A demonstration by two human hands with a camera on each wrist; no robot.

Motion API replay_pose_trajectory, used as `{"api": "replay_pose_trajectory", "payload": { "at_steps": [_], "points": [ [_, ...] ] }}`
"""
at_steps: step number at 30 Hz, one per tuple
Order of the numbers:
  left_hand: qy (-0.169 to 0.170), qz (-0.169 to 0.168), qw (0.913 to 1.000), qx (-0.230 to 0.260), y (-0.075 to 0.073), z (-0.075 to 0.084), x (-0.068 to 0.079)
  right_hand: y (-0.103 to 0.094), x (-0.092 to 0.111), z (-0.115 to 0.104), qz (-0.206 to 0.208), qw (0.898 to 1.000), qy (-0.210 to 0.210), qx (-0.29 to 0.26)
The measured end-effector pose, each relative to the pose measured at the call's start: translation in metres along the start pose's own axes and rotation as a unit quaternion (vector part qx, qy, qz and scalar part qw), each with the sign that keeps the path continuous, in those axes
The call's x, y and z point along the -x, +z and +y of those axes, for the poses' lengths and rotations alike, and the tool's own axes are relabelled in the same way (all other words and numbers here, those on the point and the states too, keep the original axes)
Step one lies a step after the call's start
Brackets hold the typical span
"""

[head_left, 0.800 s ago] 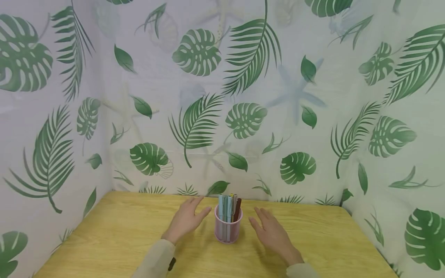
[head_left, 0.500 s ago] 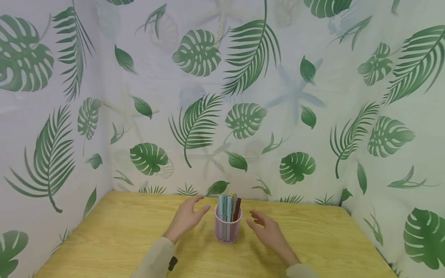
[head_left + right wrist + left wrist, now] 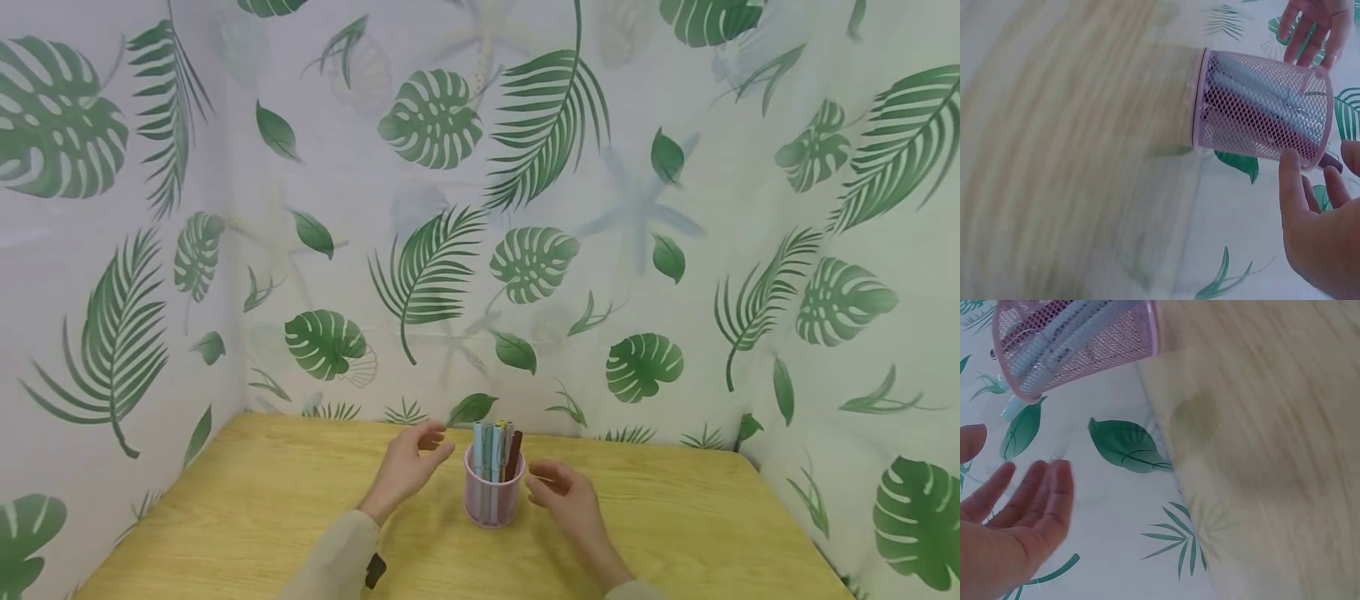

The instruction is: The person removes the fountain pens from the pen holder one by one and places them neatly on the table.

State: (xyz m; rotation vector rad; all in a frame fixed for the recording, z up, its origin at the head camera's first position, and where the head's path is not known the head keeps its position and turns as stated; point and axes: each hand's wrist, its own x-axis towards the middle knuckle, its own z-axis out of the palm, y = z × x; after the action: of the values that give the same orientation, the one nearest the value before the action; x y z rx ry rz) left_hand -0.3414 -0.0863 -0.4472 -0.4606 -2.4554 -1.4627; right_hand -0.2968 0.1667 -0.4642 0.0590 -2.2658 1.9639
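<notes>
The right hand (image 3: 572, 504) sits closer to the pink mesh cup (image 3: 491, 507) than in the earlier head frames, its fingers more curved; the left hand (image 3: 405, 471) is in much the same place, with fingers slightly more bent. The cup stands upright at the lower middle of the head view and holds several pens (image 3: 487, 454), light blue, grey and dark red among them. Both hands hold nothing: the fingers are loosely bent, thumbs apart from them, the right ones just beside the cup, the left ones a little farther off.

The pens rise above the rim, so the cup is probably top-heavy; a knock high on one side could tip it and spill them. Uneven pressure from the two hands might also slide it sideways.

The desk (image 3: 300, 483) is yellowish wood grain, filling the bottom of the frame. Behind it and at both sides hang pale walls (image 3: 450, 183) printed with green leaves, with faint starfish and shells showing through.
</notes>
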Motion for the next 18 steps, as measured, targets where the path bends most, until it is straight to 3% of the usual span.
{"api": "replay_pose_trajectory", "payload": {
  "at_steps": [6, 12, 18],
  "points": [
    [-0.007, 0.007, 0.9986, 0.052, 0.004, -0.001, -0.003, 0.010, 0.002, 0.002, 0.010, 0.999, -0.002, -0.050],
    [-0.023, 0.013, 0.9919, 0.124, 0.010, 0.000, -0.009, 0.016, 0.001, -0.001, 0.025, 0.999, -0.017, -0.010],
    [-0.033, 0.013, 0.9872, 0.156, 0.022, -0.001, -0.008, 0.019, 0.005, -0.001, 0.029, 0.999, -0.022, 0.006]
  ]
}}
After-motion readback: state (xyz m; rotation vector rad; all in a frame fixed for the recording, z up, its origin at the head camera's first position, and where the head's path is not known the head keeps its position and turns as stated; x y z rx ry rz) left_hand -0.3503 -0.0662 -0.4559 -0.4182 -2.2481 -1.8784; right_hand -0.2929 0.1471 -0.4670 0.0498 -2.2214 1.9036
